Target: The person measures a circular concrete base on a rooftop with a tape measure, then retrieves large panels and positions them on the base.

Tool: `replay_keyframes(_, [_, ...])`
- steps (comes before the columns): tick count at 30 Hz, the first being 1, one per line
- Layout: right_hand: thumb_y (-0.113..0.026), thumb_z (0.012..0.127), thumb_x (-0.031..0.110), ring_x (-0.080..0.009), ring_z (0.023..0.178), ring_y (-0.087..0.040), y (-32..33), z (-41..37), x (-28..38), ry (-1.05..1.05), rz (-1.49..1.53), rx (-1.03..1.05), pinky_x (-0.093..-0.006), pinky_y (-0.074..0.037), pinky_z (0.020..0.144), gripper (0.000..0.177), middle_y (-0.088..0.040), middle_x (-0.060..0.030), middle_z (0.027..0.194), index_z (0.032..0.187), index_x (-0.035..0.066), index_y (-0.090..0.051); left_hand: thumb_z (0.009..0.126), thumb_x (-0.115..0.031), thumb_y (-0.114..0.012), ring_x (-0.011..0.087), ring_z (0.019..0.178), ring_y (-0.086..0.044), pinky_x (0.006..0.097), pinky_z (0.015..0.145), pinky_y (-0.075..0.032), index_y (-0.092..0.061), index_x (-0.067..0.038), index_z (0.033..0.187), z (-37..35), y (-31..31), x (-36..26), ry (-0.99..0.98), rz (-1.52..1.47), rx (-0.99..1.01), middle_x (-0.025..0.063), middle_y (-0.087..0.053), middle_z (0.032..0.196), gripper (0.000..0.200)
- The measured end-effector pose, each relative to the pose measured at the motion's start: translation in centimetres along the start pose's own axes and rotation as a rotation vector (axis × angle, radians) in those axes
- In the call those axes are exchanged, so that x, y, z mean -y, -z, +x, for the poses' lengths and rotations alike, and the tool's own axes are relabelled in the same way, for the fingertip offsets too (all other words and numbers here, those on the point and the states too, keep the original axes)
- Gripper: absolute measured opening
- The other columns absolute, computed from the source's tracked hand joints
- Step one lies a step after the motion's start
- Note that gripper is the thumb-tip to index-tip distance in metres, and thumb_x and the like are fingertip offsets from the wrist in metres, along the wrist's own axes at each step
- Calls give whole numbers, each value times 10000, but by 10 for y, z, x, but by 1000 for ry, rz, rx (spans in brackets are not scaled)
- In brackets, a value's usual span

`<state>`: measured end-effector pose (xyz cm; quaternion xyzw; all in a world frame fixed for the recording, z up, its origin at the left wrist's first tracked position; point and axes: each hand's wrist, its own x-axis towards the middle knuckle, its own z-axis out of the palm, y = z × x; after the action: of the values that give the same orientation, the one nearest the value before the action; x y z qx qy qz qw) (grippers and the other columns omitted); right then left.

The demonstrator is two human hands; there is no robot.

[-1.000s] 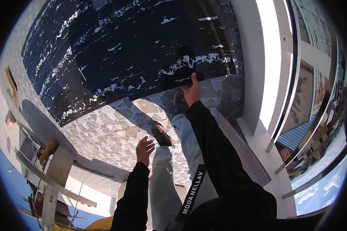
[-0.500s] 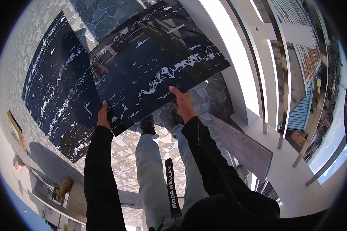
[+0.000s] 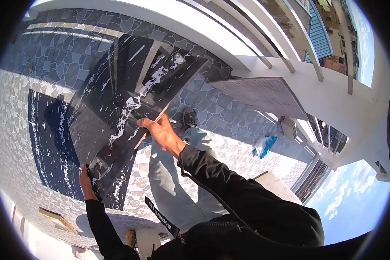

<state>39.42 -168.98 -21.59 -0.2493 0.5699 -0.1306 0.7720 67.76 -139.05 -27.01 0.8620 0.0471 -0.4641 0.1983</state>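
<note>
A large glossy black slab (image 3: 112, 112) with white veins is held tilted above the floor, with reflections on its face. My right hand (image 3: 162, 132) grips its near edge, thumb on top and fingers underneath. At the slab's lower left corner, my left hand (image 3: 86, 182) is closed round the edge, its fingers mostly hidden. Beneath and to the left, more black veined slabs (image 3: 50, 143) lie on the stone-patterned floor, partly covered by the held one.
A grey ribbed panel (image 3: 264, 93) leans by the white railing wall (image 3: 333, 86) on the right. A blue and white bag (image 3: 264, 146) lies on the stone-patterned floor (image 3: 212, 104). A wooden frame (image 3: 57, 220) is at lower left.
The view has turned. The held slab and both hands have shifted left in view, the slab tilting more steeply. The bag has come into view; both hands still hold the slab.
</note>
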Motion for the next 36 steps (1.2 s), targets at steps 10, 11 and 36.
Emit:
replay_keyframes(10, [-659,807,78,-153,804,-619,94,-212,-94,-252,672,-347,-301,-523,684,178,-631,-29,913,974,58,-603,940,-386,-441,140,779,-534,294,740,-435,-602,85,986,-140,4,-64,-115,313,244,97,-633,880,500])
replay_keyframes(11, [-660,808,95,-161,774,-626,114,-225,-102,-291,670,-402,-309,-531,650,184,-633,-36,909,976,51,-603,934,-388,-445,137,745,-516,305,713,-430,-613,78,937,-150,-20,-70,-73,333,268,91,-632,833,494])
replay_keyframes(36, [-549,835,84,-197,707,-621,570,-257,-118,137,831,-749,-344,-536,633,115,-601,-90,813,882,-16,-582,881,-471,-486,264,909,-618,371,783,-427,-641,61,936,-261,-576,-132,-212,628,539,200,-655,930,556])
